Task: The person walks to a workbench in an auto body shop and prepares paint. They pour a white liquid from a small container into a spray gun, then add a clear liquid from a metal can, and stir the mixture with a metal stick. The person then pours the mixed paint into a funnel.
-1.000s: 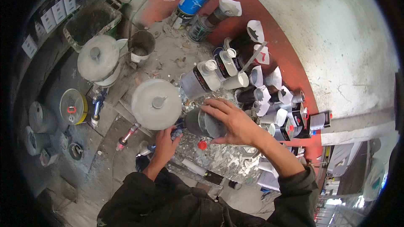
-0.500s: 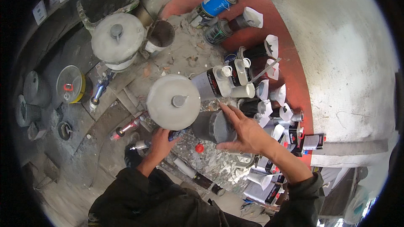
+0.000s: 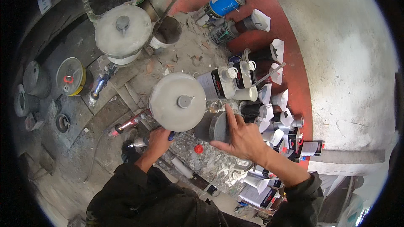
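Below the round, dusty lidded cup [image 3: 178, 101] of a spray gun, my left hand [image 3: 158, 143] is closed. A blue bit of the gun shows at its fingertips, while most of the handle is hidden. Just to the right is a dark grey plastic cup [image 3: 211, 127], lying on its side or strongly tilted. My right hand [image 3: 245, 138] grips its right end, thumb and index finger on opposite sides. The other fingers and the inside of the cup are out of sight. A small red cap [image 3: 198, 149] lies on the paint-spattered bench in front of the cup.
Metal solvent cans [image 3: 216, 84] and dark cups with white paper strainers [image 3: 275, 49] crowd the right. A second spray gun [image 3: 100, 87] with a lidded cup [image 3: 122, 29] stands far left. A red-bodied gun [image 3: 128, 125] hangs near my left hand. A yellow-rimmed bucket [image 3: 72, 77] sits at left.
The view has shifted slightly. My right hand has turned on the grey cup and covers more of its end. My left hand keeps its place under the lidded cup.
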`<state>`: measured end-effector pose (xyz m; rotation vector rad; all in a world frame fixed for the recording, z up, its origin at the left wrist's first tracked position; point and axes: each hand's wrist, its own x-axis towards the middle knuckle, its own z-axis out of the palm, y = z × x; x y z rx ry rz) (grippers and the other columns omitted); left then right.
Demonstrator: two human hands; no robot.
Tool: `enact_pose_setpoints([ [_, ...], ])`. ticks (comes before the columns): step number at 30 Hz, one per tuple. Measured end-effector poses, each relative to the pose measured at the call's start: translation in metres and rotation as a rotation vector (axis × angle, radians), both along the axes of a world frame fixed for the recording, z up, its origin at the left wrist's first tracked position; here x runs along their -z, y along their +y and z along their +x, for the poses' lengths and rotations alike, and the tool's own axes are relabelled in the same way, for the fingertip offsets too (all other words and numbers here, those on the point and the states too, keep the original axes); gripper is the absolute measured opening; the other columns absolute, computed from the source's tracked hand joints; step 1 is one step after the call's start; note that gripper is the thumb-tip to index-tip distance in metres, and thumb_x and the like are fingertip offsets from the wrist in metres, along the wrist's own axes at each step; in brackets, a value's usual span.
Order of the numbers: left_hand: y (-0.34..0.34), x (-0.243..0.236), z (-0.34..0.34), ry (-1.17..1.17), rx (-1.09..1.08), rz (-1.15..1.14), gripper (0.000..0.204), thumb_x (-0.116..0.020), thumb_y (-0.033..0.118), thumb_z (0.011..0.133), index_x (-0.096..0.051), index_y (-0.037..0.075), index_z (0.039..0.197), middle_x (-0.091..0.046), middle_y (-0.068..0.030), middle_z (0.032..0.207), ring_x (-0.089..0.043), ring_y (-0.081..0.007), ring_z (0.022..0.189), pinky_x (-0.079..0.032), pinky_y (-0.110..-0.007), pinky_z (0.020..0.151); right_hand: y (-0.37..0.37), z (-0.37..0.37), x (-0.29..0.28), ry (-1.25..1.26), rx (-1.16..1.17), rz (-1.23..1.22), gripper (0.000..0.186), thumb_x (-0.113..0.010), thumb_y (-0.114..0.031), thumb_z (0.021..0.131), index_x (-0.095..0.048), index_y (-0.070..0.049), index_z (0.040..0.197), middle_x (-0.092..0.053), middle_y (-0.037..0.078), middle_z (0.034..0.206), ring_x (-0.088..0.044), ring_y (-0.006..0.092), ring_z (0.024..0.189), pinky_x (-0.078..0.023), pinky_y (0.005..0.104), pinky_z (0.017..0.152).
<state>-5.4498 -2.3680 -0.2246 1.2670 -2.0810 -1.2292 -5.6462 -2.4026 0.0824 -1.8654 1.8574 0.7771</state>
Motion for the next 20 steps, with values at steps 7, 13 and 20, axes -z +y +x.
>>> enact_pose_setpoints([
  [7,-0.003,-0.002,0.002,0.053,0.018,-0.057,0.046,-0.084,0.017,0.076,-0.067,0.006,0.117,-0.072,-0.0192,0.106,-0.068,-0.0403,0.101,-0.054,-0.051,0.085,-0.003,-0.021,0.014,-0.171,-0.368,-0.2,0.111,-0.069,-0.073,0.081,-0.029,-0.006,0.16,-0.054,0.03,0.137,-0.069,0.0444,0.104,-0.06,0.0461,0.083],
  [13,-0.005,0.008,0.001,0.054,0.046,-0.02,0.047,-0.084,0.02,0.075,-0.068,0.006,0.117,-0.072,-0.0208,0.109,-0.068,-0.0424,0.102,-0.054,-0.052,0.087,-0.005,-0.031,0.033,-0.484,-0.435,-0.307,0.112,-0.082,-0.061,0.073,-0.032,-0.009,0.158,-0.04,0.027,0.153,-0.048,0.0481,0.133,-0.044,0.0546,0.11],
  [20,0.001,0.01,-0.001,-0.002,0.018,-0.069,0.051,-0.082,0.028,0.076,-0.069,0.007,0.12,-0.071,-0.0218,0.113,-0.067,-0.0424,0.105,-0.054,-0.051,0.092,0.02,-0.046,0.079,-0.715,-0.288,-0.594,0.108,-0.087,-0.047,0.071,-0.033,-0.01,0.157,-0.04,0.026,0.155,-0.05,0.046,0.131,-0.044,0.0552,0.109],
])
